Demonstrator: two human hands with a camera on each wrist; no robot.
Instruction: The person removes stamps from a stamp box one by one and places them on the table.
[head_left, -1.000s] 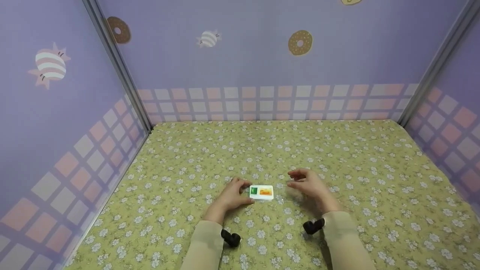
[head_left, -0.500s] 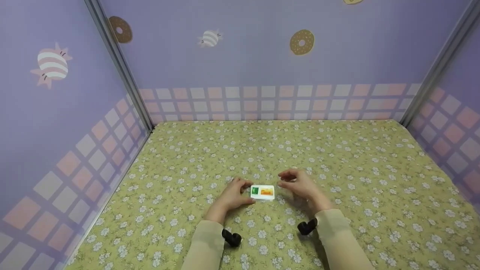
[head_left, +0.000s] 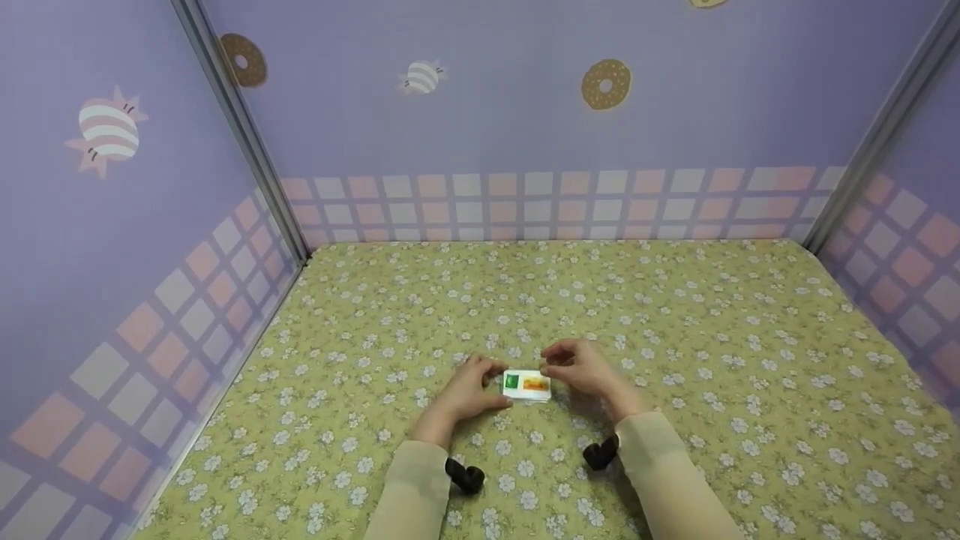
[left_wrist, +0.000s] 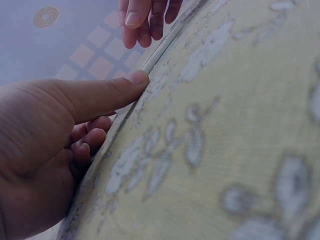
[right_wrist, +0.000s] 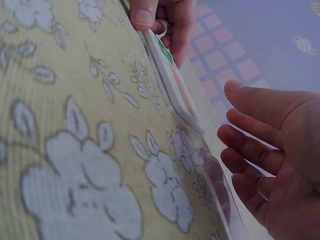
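A small white card-like slab (head_left: 523, 393) with a green and an orange picture on top lies flat on the flowered cloth. My left hand (head_left: 466, 390) holds its left end, thumb at the near edge and fingers at the far side. My right hand (head_left: 589, 372) hovers by its right end, fingers loosely bent; in the right wrist view, a gap separates that hand from the slab (right_wrist: 174, 90). A clear flat plastic piece (right_wrist: 220, 192) lies on the cloth below the right fingers. Whether it joins the slab, I cannot tell.
The yellow-green flowered cloth (head_left: 375, 300) spreads over the table all around. Purple walls with checked borders close it in at the back (head_left: 510, 112), left (head_left: 45, 247) and right. Each cuff carries a black wrist camera (head_left: 466, 477).
My right hand has moved left, closing in on the slab's right end. The left hand has kept its hold, and the slab has stayed in place.
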